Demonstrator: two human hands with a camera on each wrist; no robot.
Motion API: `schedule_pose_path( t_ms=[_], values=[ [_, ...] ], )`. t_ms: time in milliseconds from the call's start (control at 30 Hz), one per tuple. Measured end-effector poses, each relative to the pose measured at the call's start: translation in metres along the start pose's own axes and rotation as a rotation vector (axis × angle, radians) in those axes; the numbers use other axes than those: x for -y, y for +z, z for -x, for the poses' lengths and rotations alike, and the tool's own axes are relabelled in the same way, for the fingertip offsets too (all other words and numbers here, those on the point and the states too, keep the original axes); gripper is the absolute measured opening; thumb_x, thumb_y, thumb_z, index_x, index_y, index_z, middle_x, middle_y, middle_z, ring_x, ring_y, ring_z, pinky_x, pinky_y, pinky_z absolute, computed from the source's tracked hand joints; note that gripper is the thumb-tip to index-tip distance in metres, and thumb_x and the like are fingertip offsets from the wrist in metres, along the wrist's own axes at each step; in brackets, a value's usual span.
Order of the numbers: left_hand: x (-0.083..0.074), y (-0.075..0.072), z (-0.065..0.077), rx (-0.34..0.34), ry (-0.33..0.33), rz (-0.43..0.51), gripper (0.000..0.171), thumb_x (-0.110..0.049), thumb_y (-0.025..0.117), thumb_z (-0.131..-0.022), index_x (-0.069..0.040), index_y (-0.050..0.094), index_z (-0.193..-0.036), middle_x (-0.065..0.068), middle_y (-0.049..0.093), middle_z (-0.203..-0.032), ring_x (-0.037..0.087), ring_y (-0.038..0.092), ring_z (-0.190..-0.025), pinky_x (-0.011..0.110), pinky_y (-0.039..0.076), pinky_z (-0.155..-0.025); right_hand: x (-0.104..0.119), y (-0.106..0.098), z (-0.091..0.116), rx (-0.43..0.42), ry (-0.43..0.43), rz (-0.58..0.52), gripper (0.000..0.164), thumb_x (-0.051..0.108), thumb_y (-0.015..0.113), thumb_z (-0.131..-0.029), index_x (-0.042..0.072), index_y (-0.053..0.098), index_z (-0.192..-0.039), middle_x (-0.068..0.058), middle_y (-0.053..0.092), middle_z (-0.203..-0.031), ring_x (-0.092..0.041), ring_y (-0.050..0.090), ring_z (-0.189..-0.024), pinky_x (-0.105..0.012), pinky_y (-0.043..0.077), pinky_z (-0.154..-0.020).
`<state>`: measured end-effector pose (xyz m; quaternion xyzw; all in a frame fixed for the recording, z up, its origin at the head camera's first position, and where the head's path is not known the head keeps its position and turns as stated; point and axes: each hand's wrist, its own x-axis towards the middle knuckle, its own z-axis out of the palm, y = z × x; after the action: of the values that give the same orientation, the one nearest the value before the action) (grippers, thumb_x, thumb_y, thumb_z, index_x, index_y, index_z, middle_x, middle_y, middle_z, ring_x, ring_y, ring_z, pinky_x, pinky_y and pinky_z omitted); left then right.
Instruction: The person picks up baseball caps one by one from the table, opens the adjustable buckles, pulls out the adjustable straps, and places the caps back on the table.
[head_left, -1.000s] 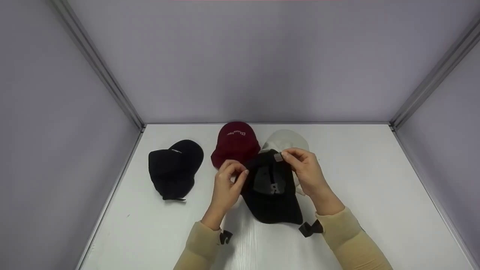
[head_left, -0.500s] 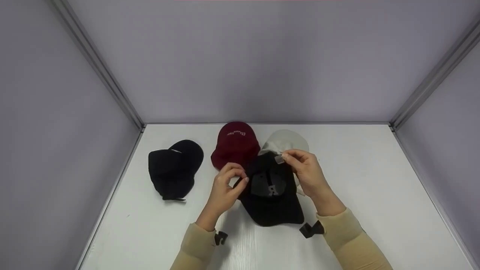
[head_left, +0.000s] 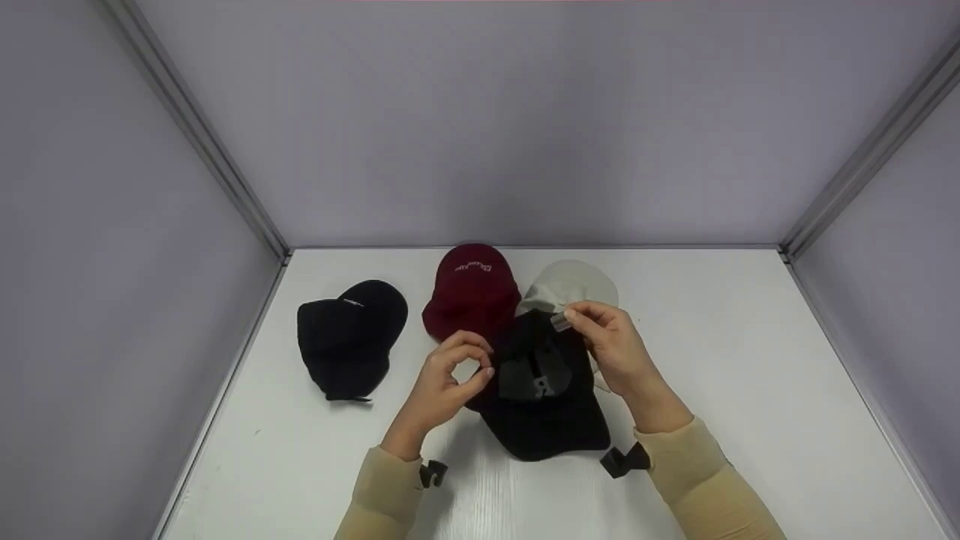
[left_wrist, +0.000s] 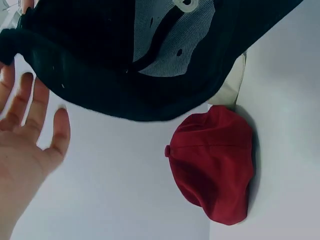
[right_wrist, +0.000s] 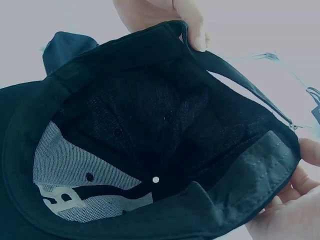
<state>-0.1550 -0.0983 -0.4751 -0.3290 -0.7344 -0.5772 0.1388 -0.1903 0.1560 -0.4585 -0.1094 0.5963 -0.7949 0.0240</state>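
A black cap [head_left: 551,420] is held up with its hollow inside and pale letter patch facing the head view. My left hand [head_left: 442,379] pinches the left side of its rear edge, by the adjusting strap [right_wrist: 235,75]. In the left wrist view, the fingers of that hand [left_wrist: 30,130] meet the cap's dark band [left_wrist: 125,102]. On the other side, my right hand [head_left: 615,341] pinches the rear band beside a small grey tag or clasp [head_left: 560,321]. The right wrist view shows the strap spanning the back opening, with right fingers behind the band.
A dark red cap [head_left: 472,292] and a cream cap [head_left: 574,281] lie behind the held cap, partly covered by it. Another black cap [head_left: 345,337] lies at the left on the white table [head_left: 750,375]. Grey walls enclose the back and sides.
My left hand has drawn down and a little left. The held black cap has tipped with it, its brim slightly lower. The right hand stays nearly still.
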Motion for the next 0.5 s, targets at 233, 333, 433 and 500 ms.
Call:
schedule_pose_path(
  t_ms=[233, 333, 433, 500],
  values=[
    [0.006, -0.006, 0.004, -0.014, 0.044, 0.131, 0.018, 0.018, 0.069, -0.077, 0.002, 0.062, -0.078, 0.019, 0.058, -0.094, 0.024, 0.058, -0.091, 0.030, 0.047, -0.086, 0.001, -0.003, 0.000, 0.011, -0.023, -0.006, 0.015, -0.002, 0.054, -0.098, 0.003, 0.068, -0.093, -0.005, 0.064, -0.083, -0.012, 0.060, -0.072, -0.024, 0.049, -0.064],
    [0.019, -0.004, 0.007, -0.030, 0.055, 0.124, 0.019, 0.018, 0.072, -0.075, 0.001, 0.064, -0.080, 0.019, 0.059, -0.095, 0.026, 0.058, -0.092, 0.031, 0.047, -0.087, 0.000, -0.005, 0.001, 0.049, -0.029, -0.029, 0.019, -0.004, 0.052, -0.098, 0.006, 0.068, -0.094, -0.003, 0.064, -0.085, -0.011, 0.059, -0.075, -0.023, 0.049, -0.065],
    [0.035, 0.000, 0.009, -0.081, 0.014, 0.050, 0.017, 0.011, 0.075, -0.078, 0.000, 0.066, -0.087, 0.017, 0.061, -0.097, 0.028, 0.058, -0.093, 0.034, 0.047, -0.088, 0.000, -0.008, 0.001, 0.107, -0.039, -0.054, 0.022, -0.005, 0.050, -0.099, 0.007, 0.068, -0.096, -0.002, 0.065, -0.085, -0.011, 0.058, -0.075, -0.022, 0.048, -0.065],
    [0.043, 0.003, 0.010, -0.123, -0.045, -0.029, 0.017, 0.002, 0.078, -0.081, -0.002, 0.067, -0.094, 0.014, 0.062, -0.100, 0.027, 0.059, -0.095, 0.036, 0.047, -0.086, 0.001, -0.010, 0.001, 0.140, -0.042, -0.069, 0.022, -0.004, 0.050, -0.099, 0.007, 0.068, -0.096, -0.001, 0.065, -0.086, -0.011, 0.058, -0.075, -0.022, 0.048, -0.066]
  ],
)
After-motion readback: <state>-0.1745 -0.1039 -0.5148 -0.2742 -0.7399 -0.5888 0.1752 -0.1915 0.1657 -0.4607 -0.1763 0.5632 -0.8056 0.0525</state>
